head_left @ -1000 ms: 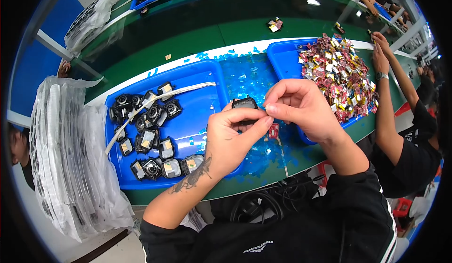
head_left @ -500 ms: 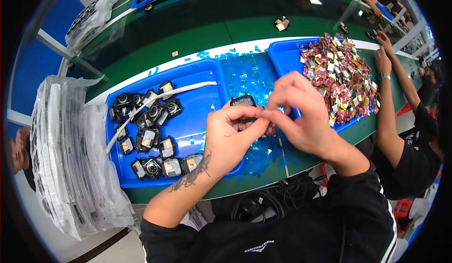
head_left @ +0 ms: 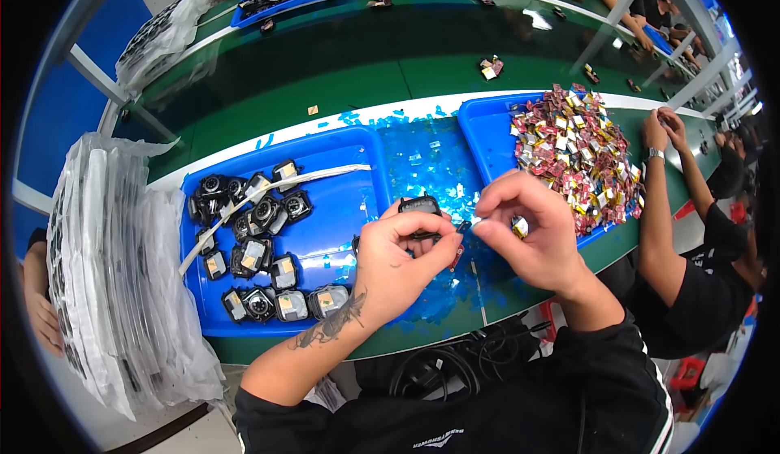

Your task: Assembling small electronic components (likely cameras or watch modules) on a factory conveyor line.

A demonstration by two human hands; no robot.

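My left hand point(head_left: 402, 263) is closed around a black smartwatch case point(head_left: 419, 208), whose dark rectangular side shows above the fingers. Its thumb and forefinger pinch a small dark bluish piece point(head_left: 463, 227). Just to the right, my right hand point(head_left: 532, 231) curls with thumb and forefinger close together, a tiny whitish bit at their tips. Under those curled fingers sits a small white-and-yellow electronic part point(head_left: 519, 227). Both hands hover over a strip of the bench strewn with blue film scraps point(head_left: 426, 153).
On the left, a blue tray point(head_left: 337, 210) holds several watch cases and a pale strip. A second blue tray point(head_left: 487, 133) is heaped with small electronic parts point(head_left: 577, 153). Wrapped clear trays point(head_left: 114, 275) stand stacked at far left. A co-worker's arms point(head_left: 662, 186) reach in at right; a green conveyor point(head_left: 349, 64) runs behind.
My hands have drawn apart at the fingertips, which were touching before. The white-and-yellow part in my right hand has come into sight. The whole view has shifted slightly.
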